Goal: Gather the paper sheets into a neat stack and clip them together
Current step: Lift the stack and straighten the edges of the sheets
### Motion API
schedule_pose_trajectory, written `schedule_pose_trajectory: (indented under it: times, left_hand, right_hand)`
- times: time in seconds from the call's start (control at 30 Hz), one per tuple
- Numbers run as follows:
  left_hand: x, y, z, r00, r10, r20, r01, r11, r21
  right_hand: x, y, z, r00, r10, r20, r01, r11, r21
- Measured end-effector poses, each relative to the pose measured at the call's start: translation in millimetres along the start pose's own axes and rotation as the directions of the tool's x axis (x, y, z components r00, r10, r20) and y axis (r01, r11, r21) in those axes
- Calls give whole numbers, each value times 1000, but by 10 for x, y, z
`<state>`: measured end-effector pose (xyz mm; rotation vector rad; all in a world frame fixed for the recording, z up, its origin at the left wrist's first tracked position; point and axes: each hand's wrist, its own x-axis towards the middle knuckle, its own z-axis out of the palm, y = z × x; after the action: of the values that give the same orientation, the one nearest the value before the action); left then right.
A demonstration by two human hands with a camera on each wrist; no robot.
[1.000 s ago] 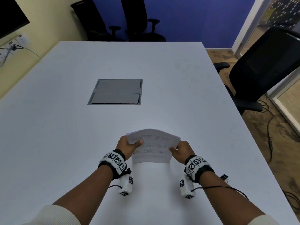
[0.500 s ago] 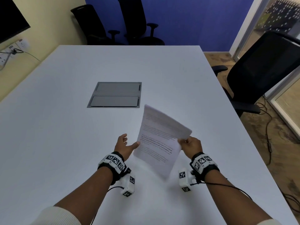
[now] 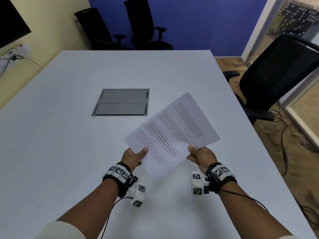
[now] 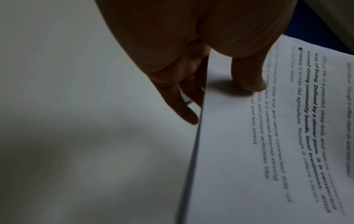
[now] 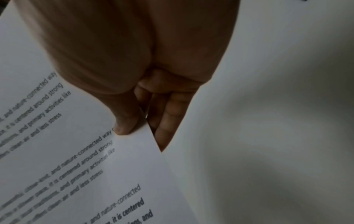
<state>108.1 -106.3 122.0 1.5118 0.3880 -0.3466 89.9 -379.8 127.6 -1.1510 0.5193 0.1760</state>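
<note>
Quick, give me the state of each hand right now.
Left hand: pinches the paper sheets, thumb on top.
Right hand: pinches the same paper sheets at their near edge.

Right hand (image 5: 134,60) pinching the right edge of white printed paper sheets (image 5: 76,174): thumb (image 5: 126,121) pressed on the printed top face, fingers (image 5: 168,121) beneath; pale, smooth white tabletop (image 5: 268,121) lies to the right.

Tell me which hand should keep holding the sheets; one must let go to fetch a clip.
Probably right: the right hand pinches the paper sheets mid-edge, the left hand only near a corner.
</note>
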Motion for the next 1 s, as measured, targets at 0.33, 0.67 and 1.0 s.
schedule_pose_trajectory:
  times: [0.33, 0.67, 1.0]
  left_hand:
    - [25, 63, -100, 980, 153, -125, -140, 985, 103]
    - [14, -84, -167, 974, 186, -131, -149, 957, 250]
    - [-15, -254, -303, 977, 143, -161, -65, 909, 412]
  right_hand:
    - [36, 58, -216, 989, -79, -127, 79, 997, -6]
    - [29, 215, -284, 970, -217, -109, 122, 824, -553]
    - [-21, 410, -257, 983, -164, -81, 45, 648, -760]
